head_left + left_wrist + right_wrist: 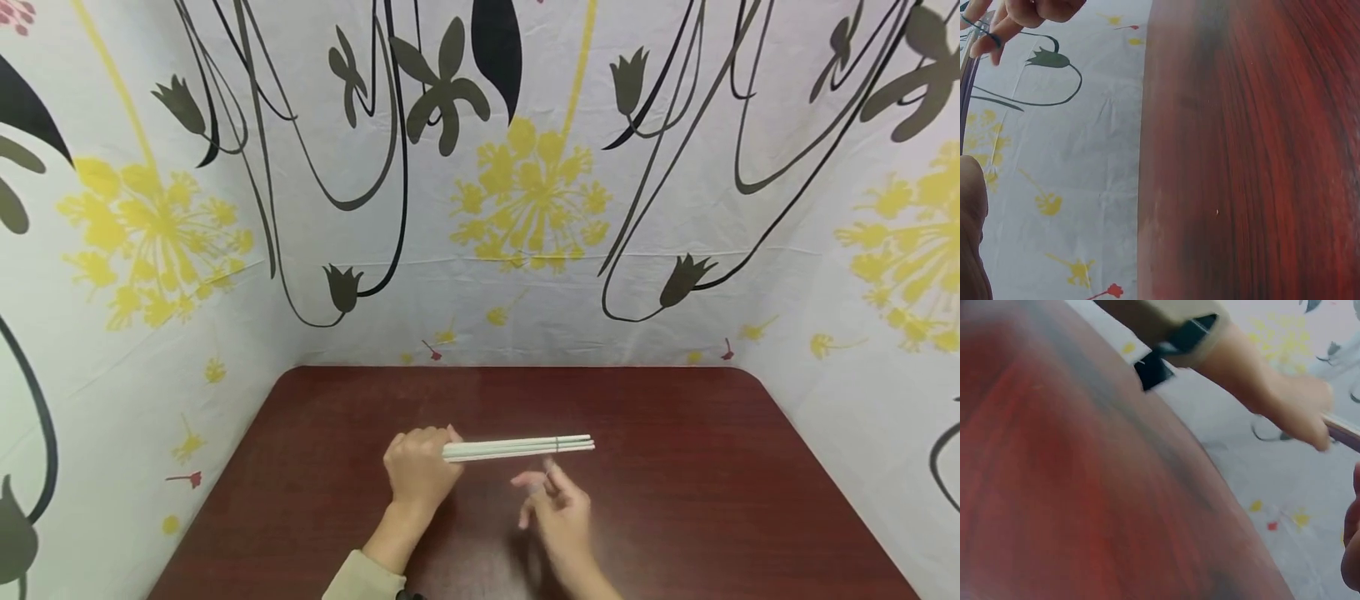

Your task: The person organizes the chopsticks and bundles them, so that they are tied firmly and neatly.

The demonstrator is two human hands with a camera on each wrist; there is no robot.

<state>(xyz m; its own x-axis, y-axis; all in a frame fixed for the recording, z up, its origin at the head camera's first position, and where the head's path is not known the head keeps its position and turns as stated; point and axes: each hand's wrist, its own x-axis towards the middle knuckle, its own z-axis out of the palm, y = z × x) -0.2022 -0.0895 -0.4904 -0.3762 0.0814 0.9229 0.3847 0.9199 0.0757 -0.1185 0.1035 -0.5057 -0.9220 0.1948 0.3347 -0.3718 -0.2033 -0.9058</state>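
A bundle of several slim pale chopsticks (510, 448) is held level above the table. My left hand (422, 463) grips its thicker end, with the thumb side toward the far wall. A thin dark rubber band (557, 444) crosses the bundle near its other end. Just below that end is my right hand (561, 508), its fingers bent. In the left wrist view, the dark band (988, 36) runs over the right hand's fingers beside the chopsticks (967, 81). Only part of the left hand (1300, 406) on the bundle shows in the right wrist view.
The dark red-brown wooden table (697, 467) lies under both hands, with rounded far corners. White cloth (435, 283) printed with flowers hangs behind it and on both sides. A dark strap (1185, 337) circles the left wrist by the beige sleeve (365, 577).
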